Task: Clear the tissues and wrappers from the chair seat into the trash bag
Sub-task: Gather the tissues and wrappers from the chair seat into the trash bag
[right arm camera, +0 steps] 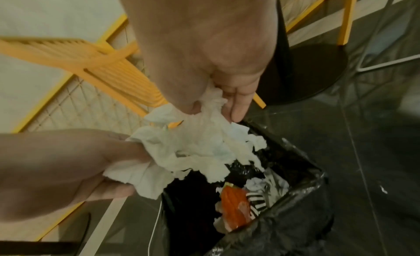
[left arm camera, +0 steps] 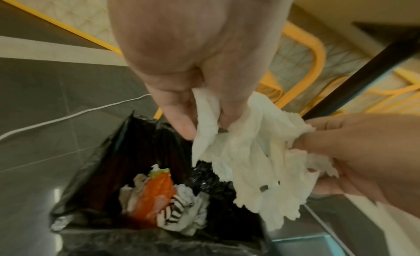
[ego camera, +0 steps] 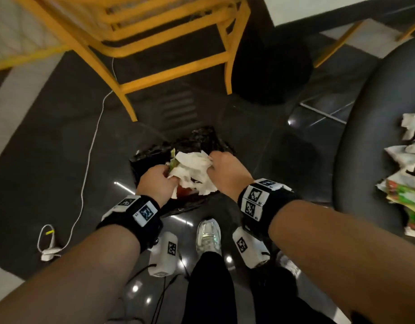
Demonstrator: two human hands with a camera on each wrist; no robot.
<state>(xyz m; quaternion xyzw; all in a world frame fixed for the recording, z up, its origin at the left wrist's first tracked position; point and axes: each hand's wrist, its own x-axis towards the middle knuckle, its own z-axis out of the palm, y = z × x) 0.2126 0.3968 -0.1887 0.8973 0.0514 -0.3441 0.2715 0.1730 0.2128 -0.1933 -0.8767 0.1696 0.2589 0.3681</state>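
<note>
A bunch of white tissues (ego camera: 192,170) hangs between both hands over the open black trash bag (ego camera: 201,139). My left hand (ego camera: 158,181) grips the bunch's left side and my right hand (ego camera: 222,169) grips its right side. The left wrist view has the tissues (left arm camera: 250,162) pinched by my left hand (left arm camera: 200,105), with an orange wrapper (left arm camera: 154,193) and crumpled paper lying in the trash bag (left arm camera: 95,170) below. From the right wrist, my right hand (right arm camera: 218,101) holds the tissues (right arm camera: 195,152). More tissues and wrappers (ego camera: 405,174) lie on the dark chair seat (ego camera: 365,136) at right.
A yellow wooden chair (ego camera: 155,43) stands just behind the bag. A round black table base (ego camera: 269,69) sits to its right. A white cable (ego camera: 89,155) runs across the dark floor at left. My shoe (ego camera: 208,235) is near the bag.
</note>
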